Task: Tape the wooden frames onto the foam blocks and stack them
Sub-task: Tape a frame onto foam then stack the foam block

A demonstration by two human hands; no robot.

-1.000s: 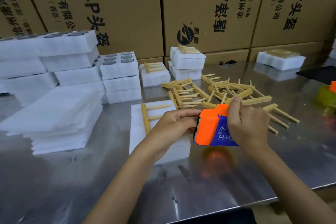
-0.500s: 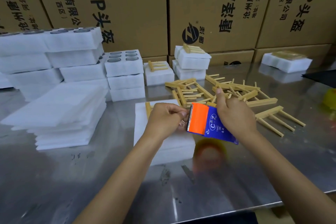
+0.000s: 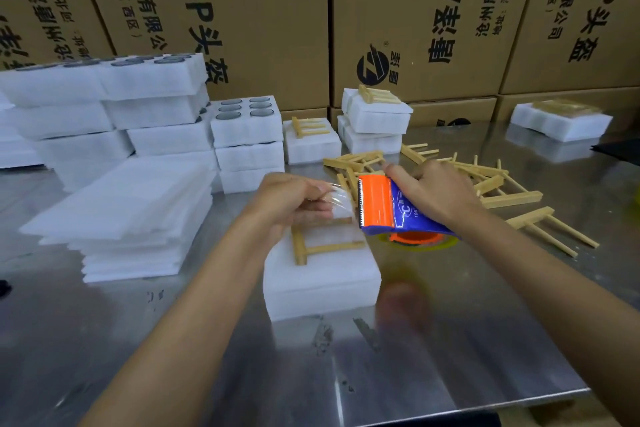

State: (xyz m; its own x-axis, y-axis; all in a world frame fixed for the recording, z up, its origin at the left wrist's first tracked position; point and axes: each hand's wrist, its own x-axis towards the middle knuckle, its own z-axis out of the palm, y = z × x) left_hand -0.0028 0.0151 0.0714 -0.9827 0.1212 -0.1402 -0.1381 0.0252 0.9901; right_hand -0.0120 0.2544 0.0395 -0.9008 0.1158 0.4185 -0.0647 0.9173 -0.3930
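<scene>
A white foam block (image 3: 320,279) lies flat on the counter (image 3: 207,357); a wooden frame (image 3: 311,248) lies flat on top of it; more wooden frames (image 3: 485,184) lie in a loose pile behind; taped blocks (image 3: 375,125) sit stacked farther back.

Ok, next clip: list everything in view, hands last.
foam block: one, white, front centre
wooden frame: one, tan, lying on that block
tape dispenser: one, orange and blue, above the block
clear tape: one strip, pulled leftwards from the dispenser
loose frames: pile, tan, right
foam stacks: several, white, left
foam sheets: pile, white, front left
cardboard boxes: several, brown, behind
table: one, steel
left hand: pinches tape
right hand: grips dispenser
</scene>
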